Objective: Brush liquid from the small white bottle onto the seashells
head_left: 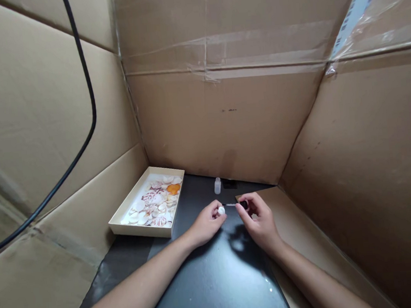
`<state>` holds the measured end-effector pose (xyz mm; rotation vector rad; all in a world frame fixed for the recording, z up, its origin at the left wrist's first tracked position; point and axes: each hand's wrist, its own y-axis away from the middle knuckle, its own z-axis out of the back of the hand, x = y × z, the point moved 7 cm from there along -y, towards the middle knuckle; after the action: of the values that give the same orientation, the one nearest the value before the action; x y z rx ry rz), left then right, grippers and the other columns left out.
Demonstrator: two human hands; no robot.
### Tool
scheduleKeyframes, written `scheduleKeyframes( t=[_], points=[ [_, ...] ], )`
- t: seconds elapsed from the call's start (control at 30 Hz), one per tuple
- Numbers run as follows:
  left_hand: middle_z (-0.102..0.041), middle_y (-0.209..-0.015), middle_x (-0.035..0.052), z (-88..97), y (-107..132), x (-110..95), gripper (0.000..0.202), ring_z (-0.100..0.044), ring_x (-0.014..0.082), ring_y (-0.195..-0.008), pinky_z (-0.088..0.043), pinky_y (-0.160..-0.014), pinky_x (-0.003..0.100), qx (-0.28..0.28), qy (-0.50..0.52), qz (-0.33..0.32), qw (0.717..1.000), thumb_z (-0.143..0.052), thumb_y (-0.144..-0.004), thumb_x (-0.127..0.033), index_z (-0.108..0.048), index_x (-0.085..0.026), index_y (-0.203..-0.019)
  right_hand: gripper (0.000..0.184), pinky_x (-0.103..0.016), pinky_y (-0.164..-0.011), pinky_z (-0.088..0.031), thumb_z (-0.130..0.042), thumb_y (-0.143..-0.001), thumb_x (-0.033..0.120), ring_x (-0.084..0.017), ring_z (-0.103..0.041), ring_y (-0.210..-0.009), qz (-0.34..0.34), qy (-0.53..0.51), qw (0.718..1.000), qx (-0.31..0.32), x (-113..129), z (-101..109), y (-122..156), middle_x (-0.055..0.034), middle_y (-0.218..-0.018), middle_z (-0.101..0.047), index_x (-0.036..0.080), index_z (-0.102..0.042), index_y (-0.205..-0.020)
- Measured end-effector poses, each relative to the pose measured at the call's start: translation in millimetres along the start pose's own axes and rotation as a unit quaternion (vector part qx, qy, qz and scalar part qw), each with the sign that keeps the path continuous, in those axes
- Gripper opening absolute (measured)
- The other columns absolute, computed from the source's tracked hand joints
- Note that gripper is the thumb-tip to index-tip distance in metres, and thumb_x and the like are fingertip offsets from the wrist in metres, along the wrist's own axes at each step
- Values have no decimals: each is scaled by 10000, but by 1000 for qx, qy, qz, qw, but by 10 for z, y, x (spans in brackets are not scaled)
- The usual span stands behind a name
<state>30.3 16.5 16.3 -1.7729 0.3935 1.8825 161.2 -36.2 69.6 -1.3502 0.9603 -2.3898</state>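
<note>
Over the dark table, my left hand (207, 224) pinches a small round white piece (221, 211) between thumb and fingers; it may be a shell, but its kind is too small to tell. Close beside it, my right hand (259, 218) is closed on a black-capped applicator (244, 204). The applicator's thin pale stem points left, its dark tip reaching the left fingers; I cannot tell whether the tip touches the white piece. Just beyond both hands stands a small translucent bottle (217, 186).
A cream tray (140, 231) on the left holds several seashells (155, 196) and an orange piece (173, 189). Cardboard walls (224, 123) enclose the dark table (206, 283). A black cable (90, 97) hangs at left. Flat cardboard (305, 226) lies at right.
</note>
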Motion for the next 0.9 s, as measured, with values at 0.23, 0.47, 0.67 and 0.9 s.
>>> scheduleKeyframes(
  t=[0.23, 0.47, 0.67, 0.9],
  points=[
    [-400, -709, -46, 33, 8, -28, 233, -360, 91, -625, -285, -587, 214, -24, 4, 4, 1000, -564, -796, -363, -419, -188, -846, 92, -230, -530, -402, -570, -860, 288, -109, -466, -581, -3, 3, 1000, 13, -4, -24, 3, -3, -779, -521, 201, -557, -889],
    [-419, -721, -41, 59, 0, -31, 160, -374, 96, -640, -299, -604, 215, -35, -3, 4, 999, -532, -816, -296, -461, -176, -894, 116, -233, -542, -403, -568, -864, 310, -113, -469, -583, -18, 18, 1000, 19, -55, -53, 8, -6, -775, -537, 195, -562, -874],
    [-440, -699, -42, 63, -9, -7, 129, -382, 102, -628, -306, -601, 219, -28, -10, 18, 999, -518, -810, -251, -488, -178, -911, 102, -228, -540, -398, -561, -872, 299, -108, -466, -569, -1, 16, 998, 68, 9, -128, 34, 5, -744, -534, 199, -565, -889],
    [-508, -789, -11, 55, -15, -29, 149, -450, 114, -717, -345, -665, 226, -21, -20, 8, 1000, -503, -826, -242, -521, -154, -945, 109, -227, -547, -401, -553, -876, 298, -109, -475, -576, 6, 16, 997, 69, 22, -124, 37, -3, -762, -558, 194, -570, -902]
  ],
)
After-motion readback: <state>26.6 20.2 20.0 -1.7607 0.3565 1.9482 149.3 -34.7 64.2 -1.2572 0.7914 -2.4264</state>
